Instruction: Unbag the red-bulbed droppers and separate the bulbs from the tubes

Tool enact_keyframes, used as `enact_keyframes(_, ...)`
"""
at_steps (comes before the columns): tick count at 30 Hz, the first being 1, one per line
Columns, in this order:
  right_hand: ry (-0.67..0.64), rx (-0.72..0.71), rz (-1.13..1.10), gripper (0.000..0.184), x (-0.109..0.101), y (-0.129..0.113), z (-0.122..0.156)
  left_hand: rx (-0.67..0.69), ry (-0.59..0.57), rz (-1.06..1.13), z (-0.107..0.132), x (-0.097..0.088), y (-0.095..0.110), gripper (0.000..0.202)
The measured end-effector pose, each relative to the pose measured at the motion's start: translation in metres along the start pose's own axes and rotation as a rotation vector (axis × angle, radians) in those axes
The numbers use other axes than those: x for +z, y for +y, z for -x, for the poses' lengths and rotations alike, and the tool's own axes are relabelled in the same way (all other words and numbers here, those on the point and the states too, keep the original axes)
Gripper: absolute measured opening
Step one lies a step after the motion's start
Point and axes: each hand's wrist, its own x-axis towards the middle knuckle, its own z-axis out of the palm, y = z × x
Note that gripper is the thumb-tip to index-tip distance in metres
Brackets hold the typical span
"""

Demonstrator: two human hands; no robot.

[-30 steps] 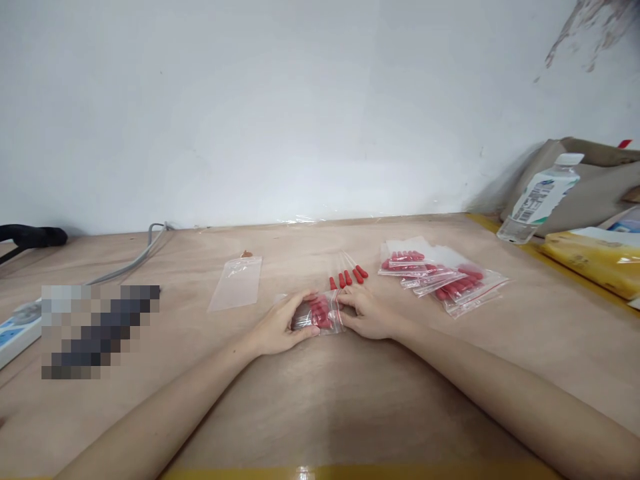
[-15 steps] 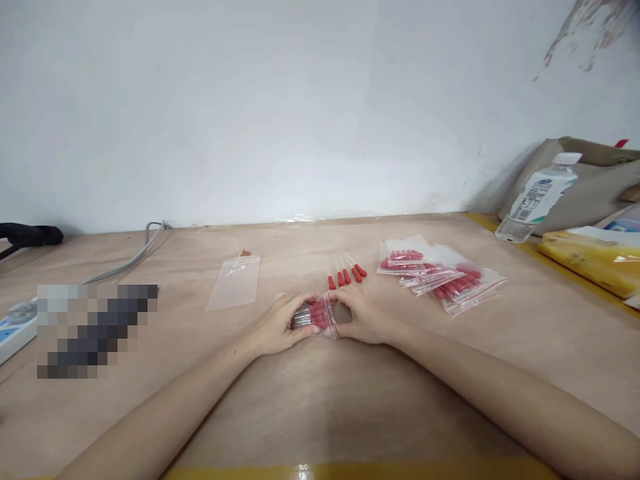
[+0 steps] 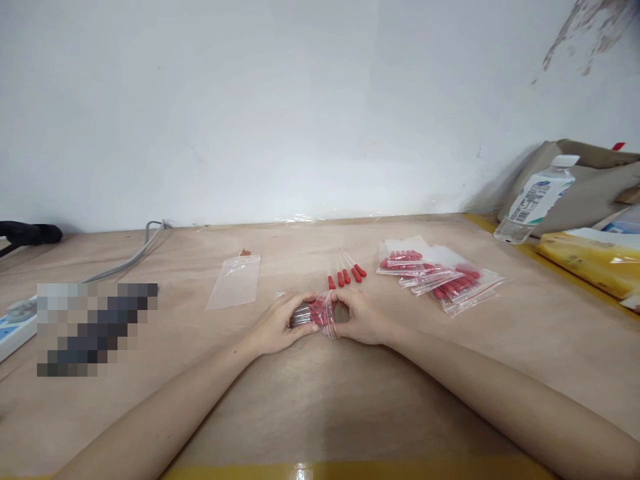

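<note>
My left hand point(image 3: 277, 327) and my right hand point(image 3: 360, 319) both grip a small clear zip bag point(image 3: 314, 315) filled with red-capped droppers, held just above the wooden table point(image 3: 320, 400). The left hand wraps the bag's left end. The right hand's fingers pinch its right, open edge. Just behind the hands lie several loose red-capped droppers point(image 3: 347, 275). An empty clear zip bag point(image 3: 236, 281) lies flat to the left of them.
A pile of filled zip bags point(image 3: 440, 277) lies to the right. Further right are a tilted water bottle point(image 3: 535, 199), a brown carton point(image 3: 585, 177) and a yellow package point(image 3: 590, 259). A power strip point(image 3: 15, 330) and grey cable point(image 3: 125, 263) lie at the left.
The bag has been lifted slightly off the table. My right hand has gone from lying flat beside it to pinching its right edge, and the bag has bunched up between both hands.
</note>
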Motion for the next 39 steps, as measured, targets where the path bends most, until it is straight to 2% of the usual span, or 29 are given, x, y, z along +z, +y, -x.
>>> enact_keyframes(4,-0.012,0.020,-0.029,0.035,0.000,0.001,-0.001,0.011,-0.009,0.002,0.000,-0.001,0.001,0.047)
enact_keyframes(14,-0.022,-0.069,0.097,0.026,-0.004,-0.004,0.001,0.005,-0.005,-0.026,0.001,-0.001,-0.002,0.048)
enact_keyframes(21,-0.015,-0.030,-0.057,0.019,-0.006,0.003,-0.001,-0.010,-0.013,-0.030,0.001,-0.002,0.000,0.048)
enact_keyframes(26,-0.044,-0.127,0.104,0.019,-0.019,-0.003,0.002,-0.020,-0.012,-0.028,0.001,-0.003,0.001,0.047)
enact_keyframes(29,-0.066,-0.141,0.118,0.014,-0.025,-0.012,0.004,-0.008,-0.006,-0.024,0.001,-0.001,-0.001,0.047)
enact_keyframes(31,-0.086,-0.096,0.071,0.010,-0.030,-0.018,0.004,0.002,-0.002,-0.023,0.000,0.000,-0.003,0.047)
enact_keyframes(34,-0.102,0.011,-0.083,0.014,-0.038,-0.016,0.001,0.001,0.002,-0.025,0.000,0.000,-0.004,0.046)
enact_keyframes(39,-0.142,0.157,-0.500,0.024,-0.065,0.014,-0.005,-0.030,-0.022,-0.022,0.001,-0.003,-0.002,0.046)
